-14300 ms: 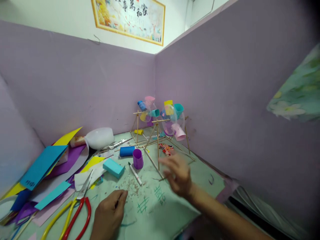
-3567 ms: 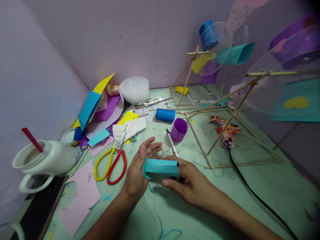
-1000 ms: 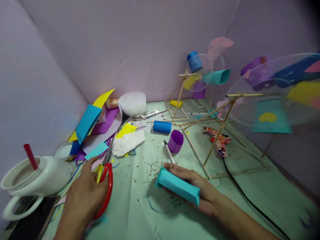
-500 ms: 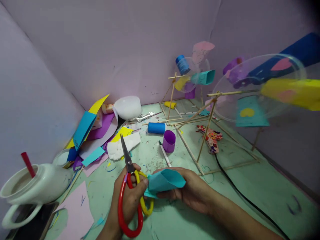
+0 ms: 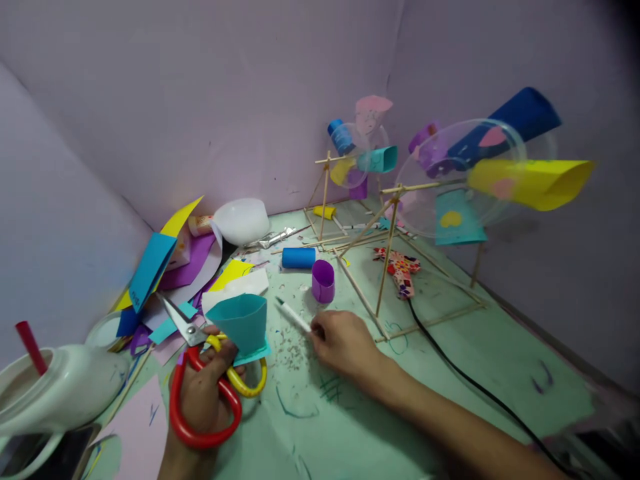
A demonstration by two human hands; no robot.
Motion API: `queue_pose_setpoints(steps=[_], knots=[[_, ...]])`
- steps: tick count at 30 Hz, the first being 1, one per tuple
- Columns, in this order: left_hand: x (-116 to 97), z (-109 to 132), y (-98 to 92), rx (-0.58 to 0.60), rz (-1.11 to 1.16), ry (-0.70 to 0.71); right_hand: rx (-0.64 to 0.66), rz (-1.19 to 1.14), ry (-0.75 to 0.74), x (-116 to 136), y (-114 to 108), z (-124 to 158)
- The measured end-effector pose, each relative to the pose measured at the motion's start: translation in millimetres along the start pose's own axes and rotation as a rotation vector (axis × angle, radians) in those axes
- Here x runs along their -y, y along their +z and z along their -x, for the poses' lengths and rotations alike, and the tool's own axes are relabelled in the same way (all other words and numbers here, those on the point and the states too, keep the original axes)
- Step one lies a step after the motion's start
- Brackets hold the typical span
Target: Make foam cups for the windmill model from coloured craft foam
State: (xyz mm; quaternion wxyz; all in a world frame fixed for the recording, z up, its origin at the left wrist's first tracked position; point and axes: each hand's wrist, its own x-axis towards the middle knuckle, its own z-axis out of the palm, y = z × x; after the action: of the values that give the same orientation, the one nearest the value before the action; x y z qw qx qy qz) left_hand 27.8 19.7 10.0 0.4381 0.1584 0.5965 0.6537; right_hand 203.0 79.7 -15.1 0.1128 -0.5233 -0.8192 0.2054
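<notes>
My left hand (image 5: 203, 393) is closed through the red and yellow handles of the scissors (image 5: 210, 387), blades pointing up-left. The same hand also pinches a rolled teal paper piece (image 5: 239, 323) that stands above the handles. My right hand (image 5: 343, 343) rests on the green table (image 5: 440, 373) with its fingers closed on the end of a white marker pen (image 5: 294, 315). A purple paper tube (image 5: 323, 281) and a blue paper tube (image 5: 299, 258) lie just beyond the pen.
Two stick-framed wheels with coloured paper cups (image 5: 470, 180) stand at the right and back. A black cable (image 5: 480, 387) runs across the table. Coloured paper sheets (image 5: 165, 267), a white bowl (image 5: 241, 221) and a white jug (image 5: 55, 393) crowd the left. Purple walls enclose the space.
The teal paper passed from my right hand to my left, which still holds the scissors. My right hand moved forward and took hold of the white pen.
</notes>
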Motion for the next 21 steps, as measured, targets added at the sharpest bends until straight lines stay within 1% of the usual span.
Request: queue_pose_setpoints(steps=[2, 4, 5, 6, 7, 8, 10, 12, 14, 16, 18, 21], knots=[[-4.1, 3.3, 2.2, -0.024, 0.013, 0.050, 0.060, -0.034, -0.128, 12.4, 4.2, 3.8], [-7.1, 5.4, 7.3, -0.006, 0.011, 0.076, 0.131, -0.055, -0.278, 21.3, 6.3, 8.6], [-7.9, 5.6, 11.0, 0.007, 0.004, 0.068, 0.152, -0.060, -0.323, 22.9, 5.7, 10.6], [-8.1, 5.2, 15.5, 0.019, -0.007, 0.046, 0.153, -0.064, -0.326, 22.0, 3.7, 12.2], [-7.5, 4.1, 20.6, 0.030, -0.022, 0.019, 0.128, -0.066, -0.280, 18.6, 0.2, 13.1], [-6.2, 2.4, 26.2, 0.039, -0.041, -0.006, 0.081, -0.072, -0.192, 13.0, -4.6, 13.3], [-1.3, -2.1, 38.5, 0.042, -0.082, -0.023, -0.055, -0.106, 0.035, -2.4, -16.6, 11.8], [5.9, -7.0, 50.7, 0.051, -0.118, -0.010, -0.168, -0.192, 0.164, -18.7, -27.7, 9.3], [14.2, -10.9, 61.1, 0.053, -0.157, 0.013, -0.240, -0.290, 0.208, -31.2, -33.6, 7.5], [21.4, -13.6, 68.3, 0.044, -0.215, 0.036, -0.279, -0.362, 0.214, -38.4, -33.4, 7.0], [26.1, -15.5, 72.0, 0.036, -0.279, 0.055, -0.299, -0.402, 0.208, -41.8, -28.9, 6.7], [27.5, -17.8, 71.9, 0.053, -0.354, 0.087, -0.328, -0.476, 0.208, -44.7, -20.3, 4.6]])
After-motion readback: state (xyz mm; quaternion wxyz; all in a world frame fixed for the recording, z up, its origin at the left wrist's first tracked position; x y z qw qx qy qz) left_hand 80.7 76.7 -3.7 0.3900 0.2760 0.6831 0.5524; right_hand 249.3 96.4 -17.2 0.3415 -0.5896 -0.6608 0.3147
